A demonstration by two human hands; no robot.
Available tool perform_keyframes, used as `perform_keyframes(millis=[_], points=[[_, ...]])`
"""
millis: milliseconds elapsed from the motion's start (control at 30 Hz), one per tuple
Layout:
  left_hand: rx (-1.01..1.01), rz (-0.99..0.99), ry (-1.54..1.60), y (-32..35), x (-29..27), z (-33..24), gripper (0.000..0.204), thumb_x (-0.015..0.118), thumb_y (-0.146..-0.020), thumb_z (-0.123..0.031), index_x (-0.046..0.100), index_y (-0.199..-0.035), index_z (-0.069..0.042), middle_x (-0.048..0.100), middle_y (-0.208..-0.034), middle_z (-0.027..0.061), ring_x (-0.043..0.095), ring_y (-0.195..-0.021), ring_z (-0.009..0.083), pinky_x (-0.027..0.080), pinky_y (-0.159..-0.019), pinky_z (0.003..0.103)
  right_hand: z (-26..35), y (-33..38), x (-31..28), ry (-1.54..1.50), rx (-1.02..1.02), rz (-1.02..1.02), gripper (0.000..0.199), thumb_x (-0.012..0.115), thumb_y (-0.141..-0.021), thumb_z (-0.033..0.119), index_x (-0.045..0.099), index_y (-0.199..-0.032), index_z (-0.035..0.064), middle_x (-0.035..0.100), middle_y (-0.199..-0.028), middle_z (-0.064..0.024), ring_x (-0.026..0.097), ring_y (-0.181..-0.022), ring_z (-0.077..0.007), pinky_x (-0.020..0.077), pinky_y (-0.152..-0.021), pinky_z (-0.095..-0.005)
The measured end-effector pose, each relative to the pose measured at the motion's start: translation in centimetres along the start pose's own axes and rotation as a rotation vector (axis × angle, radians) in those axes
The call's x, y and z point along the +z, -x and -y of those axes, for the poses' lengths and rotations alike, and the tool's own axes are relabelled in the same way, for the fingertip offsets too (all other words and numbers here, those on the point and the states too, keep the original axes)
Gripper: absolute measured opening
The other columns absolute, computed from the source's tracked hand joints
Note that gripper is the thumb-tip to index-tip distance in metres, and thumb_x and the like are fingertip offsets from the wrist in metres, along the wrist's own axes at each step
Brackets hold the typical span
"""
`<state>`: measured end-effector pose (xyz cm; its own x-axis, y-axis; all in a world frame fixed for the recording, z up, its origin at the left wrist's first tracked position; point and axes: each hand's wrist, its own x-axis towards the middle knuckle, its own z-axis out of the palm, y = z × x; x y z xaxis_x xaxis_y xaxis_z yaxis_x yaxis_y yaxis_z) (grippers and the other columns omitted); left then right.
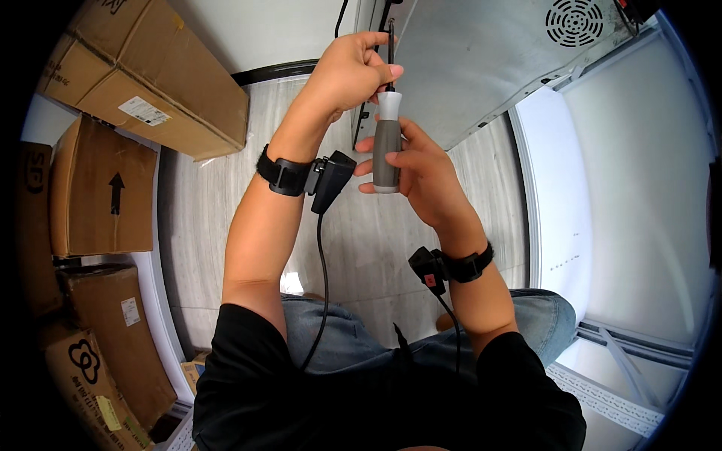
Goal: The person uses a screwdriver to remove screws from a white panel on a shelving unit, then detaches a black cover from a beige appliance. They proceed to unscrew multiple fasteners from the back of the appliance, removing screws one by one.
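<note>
A screwdriver [387, 143] with a grey handle, a pale collar and a dark shaft points away from me, its tip against or close to the edge of a grey metal cabinet [466, 75]. My right hand [426, 169] is closed round the handle, thumb on top and fingertips showing on the left side. Farther up, my left hand [350, 71] pinches the shaft, with the thumb across it and the index finger stretched near the tip. Whether the tip sits in a screw is too small to tell.
Cardboard boxes [105, 188] are stacked along the left, with another tall carton [169, 83] at the back left. A round vent grille [574, 22] shows on the cabinet. White panels [624, 180] line the right. Black cabled wrist devices [333, 180] are strapped to my forearms.
</note>
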<state>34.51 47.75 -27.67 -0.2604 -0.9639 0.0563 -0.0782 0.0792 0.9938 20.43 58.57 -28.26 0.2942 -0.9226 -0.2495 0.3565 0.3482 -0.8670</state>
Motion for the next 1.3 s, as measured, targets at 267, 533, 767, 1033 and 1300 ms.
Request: perform_keyframes(millis=[267, 533, 767, 1033, 1300], points=[[-0.013, 0.048, -0.127, 0.8, -0.3, -0.9, 0.049, 0.071, -0.082, -0.013, 0.052, -0.124, 0.005, 0.060, -0.068, 0.0001, 0.059, -0.062, 0.0082, 0.050, -0.054, 0.024, 0.0, -0.3, 0.9, 0.422, -0.053, -0.110, 0.054, 0.072, -0.075, 0.011, 0.047, -0.121, -0.0039, 0.057, -0.089, -0.0060, 0.059, -0.077, -0.0121, 0.0519, -0.061, -0.0267], [-0.010, 0.069, -0.013, 0.5, -0.1, -0.3, 0.044, 0.068, -0.083, -0.010, 0.053, -0.122, 0.005, 0.061, -0.066, 0.0008, 0.058, -0.058, 0.0084, 0.051, -0.055, 0.024, -0.5, -0.4, -0.5, 0.031, 0.017, 0.073, 0.059, 0.068, -0.079, 0.018, 0.040, -0.127, -0.0020, 0.058, -0.093, -0.0072, 0.062, -0.082, -0.0167, 0.0542, -0.064, -0.0334], [-0.050, 0.068, 0.003, 0.7, 0.3, -0.5, 0.047, 0.065, -0.085, -0.010, 0.049, -0.127, 0.003, 0.061, -0.072, 0.0009, 0.060, -0.062, 0.0101, 0.053, -0.057, 0.027, -1.2, -0.8, -0.8, 0.288, -0.017, -0.066, 0.050, 0.068, -0.077, 0.010, 0.046, -0.120, -0.0032, 0.058, -0.090, -0.0084, 0.063, -0.077, -0.0175, 0.0547, -0.060, -0.0313], [-0.015, 0.103, -0.123, 0.8, 0.2, -0.4, 0.045, 0.064, -0.086, -0.010, 0.049, -0.126, 0.005, 0.052, -0.067, -0.0019, 0.061, -0.062, 0.0113, 0.054, -0.059, 0.028, -0.6, -0.8, -0.2, 0.309, 0.044, -0.073, 0.046, 0.072, -0.075, 0.011, 0.049, -0.113, -0.0017, 0.059, -0.090, -0.0069, 0.062, -0.076, -0.0143, 0.0543, -0.062, -0.0295], [-0.042, 0.069, 0.010, 1.0, 0.3, -0.6, 0.045, 0.065, -0.086, -0.011, 0.050, -0.125, 0.003, 0.055, -0.068, -0.0015, 0.059, -0.064, 0.0093, 0.052, -0.059, 0.026, -1.8, -1.2, -2.0, 0.329, -0.028, -0.010, 0.052, 0.074, -0.075, 0.013, 0.049, -0.118, -0.0021, 0.060, -0.092, -0.0052, 0.061, -0.078, -0.0125, 0.0541, -0.063, -0.0304]])
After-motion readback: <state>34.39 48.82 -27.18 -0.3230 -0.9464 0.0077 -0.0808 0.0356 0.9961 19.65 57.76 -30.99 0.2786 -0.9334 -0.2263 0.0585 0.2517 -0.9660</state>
